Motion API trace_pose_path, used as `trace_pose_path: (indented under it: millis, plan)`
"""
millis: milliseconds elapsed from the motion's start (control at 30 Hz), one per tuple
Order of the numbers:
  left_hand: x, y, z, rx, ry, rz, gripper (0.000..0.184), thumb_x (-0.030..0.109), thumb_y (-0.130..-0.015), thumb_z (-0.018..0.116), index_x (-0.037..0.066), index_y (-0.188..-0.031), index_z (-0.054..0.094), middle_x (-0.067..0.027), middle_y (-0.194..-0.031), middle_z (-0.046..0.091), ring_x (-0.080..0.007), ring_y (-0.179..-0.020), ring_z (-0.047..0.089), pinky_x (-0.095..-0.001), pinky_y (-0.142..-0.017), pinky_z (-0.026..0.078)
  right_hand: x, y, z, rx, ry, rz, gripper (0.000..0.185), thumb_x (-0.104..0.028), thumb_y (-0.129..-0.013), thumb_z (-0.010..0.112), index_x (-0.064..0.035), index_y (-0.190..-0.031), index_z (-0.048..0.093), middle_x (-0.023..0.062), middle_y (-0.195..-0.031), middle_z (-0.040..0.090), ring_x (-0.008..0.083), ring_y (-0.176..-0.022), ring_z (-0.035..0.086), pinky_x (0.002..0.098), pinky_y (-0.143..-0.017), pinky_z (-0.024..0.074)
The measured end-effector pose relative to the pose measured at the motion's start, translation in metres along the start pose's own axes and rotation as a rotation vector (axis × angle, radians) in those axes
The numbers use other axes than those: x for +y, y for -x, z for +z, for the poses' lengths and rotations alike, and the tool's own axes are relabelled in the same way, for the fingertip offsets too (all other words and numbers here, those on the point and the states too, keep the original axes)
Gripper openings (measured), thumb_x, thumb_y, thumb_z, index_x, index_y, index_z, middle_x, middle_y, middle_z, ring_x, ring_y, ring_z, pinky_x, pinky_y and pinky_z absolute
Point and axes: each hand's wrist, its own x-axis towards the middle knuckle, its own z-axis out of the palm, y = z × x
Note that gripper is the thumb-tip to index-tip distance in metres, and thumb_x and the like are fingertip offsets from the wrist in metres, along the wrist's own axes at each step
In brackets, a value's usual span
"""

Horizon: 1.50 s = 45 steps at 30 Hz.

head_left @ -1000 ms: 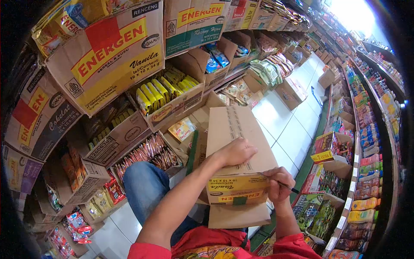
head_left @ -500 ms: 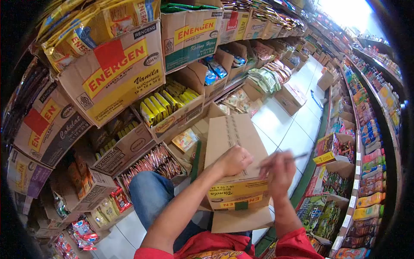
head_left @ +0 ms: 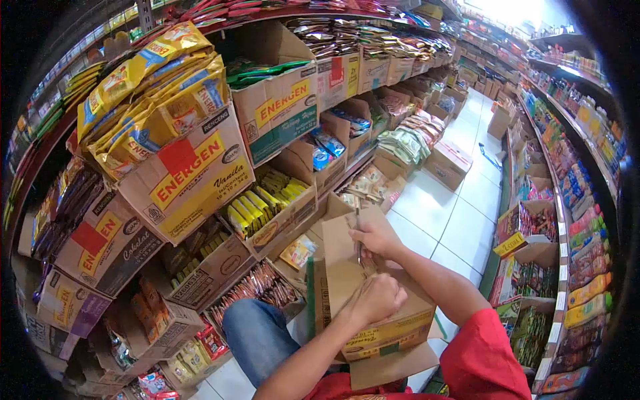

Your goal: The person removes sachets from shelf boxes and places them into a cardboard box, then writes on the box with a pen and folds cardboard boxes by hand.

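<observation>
- Shop aisle, white tile floor [head_left: 427,208], packed shelves both sides; stocked Energen Vanila carton [head_left: 200,180] on the left-hand rack.
- Working piece: Energen Vanila carton [head_left: 339,263], in front of the torso, beside the jeans knee [head_left: 257,333]. Label upside down from here; end flap [head_left: 393,365] juts toward the body.
- Handling, my guess: stiff corrugated walls, bendy flaps, hefty if full. Lift under opposite bottom edges, not by the flap.
- Left hand [head_left: 379,298]: over the carton top, fingers curled into a fist; can't tell if anything's inside.
- Right hand [head_left: 375,235]: farther along the top, thumb and fingers pinching a thin pen-like tool [head_left: 358,215].
- Hidden: carton contents and underside, what supports it. Tool tip too small to identify; forearms cover part of the top.
</observation>
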Motion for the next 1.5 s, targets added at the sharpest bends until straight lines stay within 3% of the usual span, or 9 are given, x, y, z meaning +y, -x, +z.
trace_pose_path:
  millis: [33, 233, 367, 533, 867, 1067, 1233, 1333, 1500]
  plan:
    - [0.0, 0.004, 0.005, 0.041, 0.008, 0.008, 0.033, 0.02, -0.084, 0.057, -0.005, -0.063, 0.062, -0.0257, -0.073, 0.063, -0.0419, -0.074, 0.062, -0.0512, -0.076, 0.049, -0.01, 0.014, 0.0, -0.068, -0.441, 0.285, 0.031, -0.032, -0.098, 0.057, -0.0041, -0.085, 0.056, 0.0061, -0.064, 0.062, 0.0144, -0.049, 0.057, 0.0312, -0.045, 0.0449]
    - [0.034, 0.016, 0.008, 0.034, -0.024, 0.168, 0.034, 0.022, -0.088, 0.056, -0.002, -0.064, 0.061, -0.0199, -0.074, 0.061, -0.0385, -0.077, 0.06, -0.0475, -0.077, 0.047, -0.025, 0.064, -0.017, -0.049, -0.474, 0.274, 0.025, -0.027, -0.099, 0.054, -0.0067, -0.086, 0.057, 0.0032, -0.065, 0.061, 0.0104, -0.047, 0.052, 0.0256, -0.04, 0.0386]
    - [0.013, 0.011, 0.009, -0.095, 0.006, 0.204, 0.034, 0.021, -0.089, 0.054, -0.002, -0.065, 0.061, -0.0195, -0.075, 0.061, -0.0388, -0.078, 0.059, -0.0472, -0.076, 0.047, 0.012, 0.067, -0.015, -0.005, -0.468, 0.307, 0.027, -0.029, -0.099, 0.055, -0.005, -0.087, 0.056, 0.005, -0.067, 0.062, 0.0126, -0.049, 0.053, 0.027, -0.046, 0.0431]
    - [-0.005, 0.014, 0.007, -0.132, 0.143, 0.108, 0.033, 0.021, -0.089, 0.053, -0.003, -0.068, 0.061, -0.0198, -0.075, 0.061, -0.0396, -0.077, 0.059, -0.0476, -0.075, 0.047, 0.015, 0.066, -0.007, -0.066, -0.549, 0.31, 0.022, -0.028, -0.098, 0.058, -0.0068, -0.093, 0.059, 0.003, -0.069, 0.063, 0.0109, -0.049, 0.055, 0.0248, -0.044, 0.0438]
    - [0.003, 0.008, 0.023, -0.19, 0.1, 0.107, 0.034, 0.023, -0.087, 0.052, -0.002, -0.065, 0.06, -0.0218, -0.074, 0.06, -0.0397, -0.077, 0.06, -0.0489, -0.075, 0.047, 0.064, 0.059, -0.003, -0.143, -0.714, 0.232, 0.019, -0.027, -0.097, 0.061, -0.0079, -0.093, 0.06, 0.0024, -0.073, 0.066, 0.0092, -0.046, 0.053, 0.0239, -0.042, 0.0442]
    - [0.012, 0.015, 0.025, -0.265, 0.102, 0.031, 0.034, 0.024, -0.086, 0.053, -0.001, -0.065, 0.06, -0.0221, -0.071, 0.059, -0.0394, -0.075, 0.06, -0.0492, -0.073, 0.048, 0.096, 0.038, 0.008, -0.031, -0.67, 0.221, 0.018, -0.022, -0.096, 0.062, -0.0055, -0.09, 0.062, 0.0032, -0.073, 0.067, 0.0092, -0.045, 0.054, 0.024, -0.041, 0.0449]
    - [0.009, 0.018, 0.034, -0.199, 0.136, 0.106, 0.033, 0.023, -0.086, 0.054, -0.001, -0.065, 0.061, -0.0234, -0.071, 0.059, -0.0401, -0.073, 0.06, -0.0496, -0.073, 0.048, 0.116, 0.02, 0.013, 0.098, -0.601, 0.209, 0.015, -0.016, -0.095, 0.061, -0.0015, -0.092, 0.063, 0.004, -0.074, 0.065, 0.0104, -0.047, 0.057, 0.0253, -0.042, 0.0475]
    - [0.009, 0.018, 0.036, -0.184, 0.089, 0.084, 0.032, 0.023, -0.086, 0.055, -0.002, -0.065, 0.06, -0.0233, -0.071, 0.059, -0.0407, -0.072, 0.06, -0.0498, -0.071, 0.048, 0.123, 0.01, 0.012, 0.116, -0.519, 0.239, 0.02, -0.02, -0.096, 0.06, 0.0, -0.101, 0.059, 0.0061, -0.077, 0.065, 0.012, -0.049, 0.059, 0.0256, -0.044, 0.0491]
    - [0.014, 0.017, 0.031, -0.18, 0.107, 0.048, 0.032, 0.023, -0.084, 0.056, -0.003, -0.066, 0.059, -0.0239, -0.071, 0.059, -0.0426, -0.071, 0.06, -0.0503, -0.069, 0.049, 0.144, -0.01, 0.02, 0.163, -0.521, 0.226, 0.019, -0.018, -0.096, 0.06, 0.0007, -0.1, 0.059, 0.0066, -0.076, 0.065, 0.0126, -0.049, 0.059, 0.0267, -0.044, 0.05]
